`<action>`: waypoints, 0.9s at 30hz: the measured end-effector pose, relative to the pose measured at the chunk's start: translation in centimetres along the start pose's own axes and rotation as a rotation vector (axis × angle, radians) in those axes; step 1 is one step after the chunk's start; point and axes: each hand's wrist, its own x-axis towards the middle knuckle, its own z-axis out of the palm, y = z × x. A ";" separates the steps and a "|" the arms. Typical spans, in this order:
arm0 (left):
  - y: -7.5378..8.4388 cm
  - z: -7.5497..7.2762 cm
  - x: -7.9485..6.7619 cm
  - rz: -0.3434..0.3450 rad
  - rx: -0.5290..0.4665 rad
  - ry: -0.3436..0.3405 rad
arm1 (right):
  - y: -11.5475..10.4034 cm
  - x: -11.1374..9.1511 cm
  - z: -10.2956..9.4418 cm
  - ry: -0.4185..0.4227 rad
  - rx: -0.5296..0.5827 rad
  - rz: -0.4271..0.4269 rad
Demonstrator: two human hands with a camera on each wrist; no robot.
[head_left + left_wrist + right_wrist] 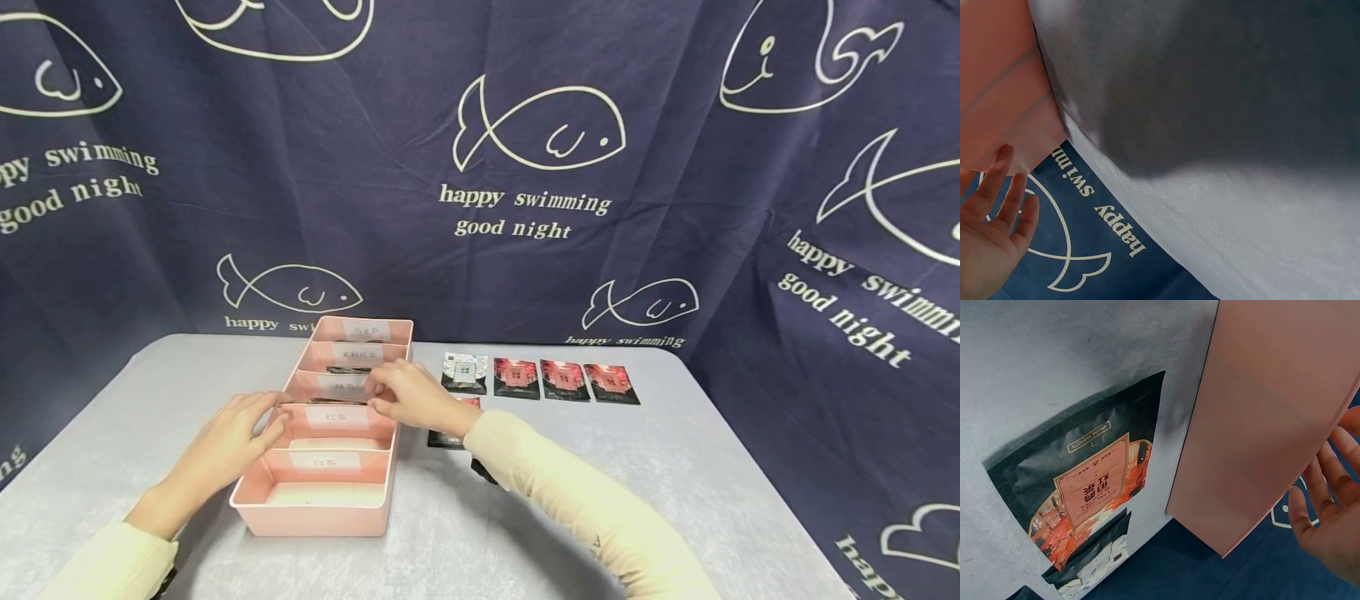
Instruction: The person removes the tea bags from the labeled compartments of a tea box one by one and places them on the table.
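Observation:
A long pink box stands on the table, split by dividers into several compartments with white paper labels. Over its left rim, by the middle compartments, lies my left hand, fingers loosely extended. In the left wrist view, its relaxed fingers overlap the pink box wall. My right hand reaches across the right rim into the middle compartment, its bent thumb and finger apart at the tips. The dark edge of a sachet shows low in that compartment. Another dark sachet edge shows in the compartment behind. Both front compartments look bare.
Right of the box, a row holds a white-and-black tea sachet and three red-and-black ones, such as the nearest red sachet. Another red-and-black sachet lies below, partly under my right forearm. A dark blue printed curtain surrounds the table.

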 end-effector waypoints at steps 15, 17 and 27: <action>0.1 -0.1 0.0 -0.005 0.002 -0.003 | 0.0 0.3 0.2 -0.002 -0.005 -0.011; 0.1 0.0 0.0 -0.005 0.003 -0.001 | 0.0 0.3 0.3 0.001 -0.005 -0.015; -0.1 0.0 0.0 -0.006 0.006 -0.006 | 0.0 0.4 0.4 0.023 -0.033 -0.019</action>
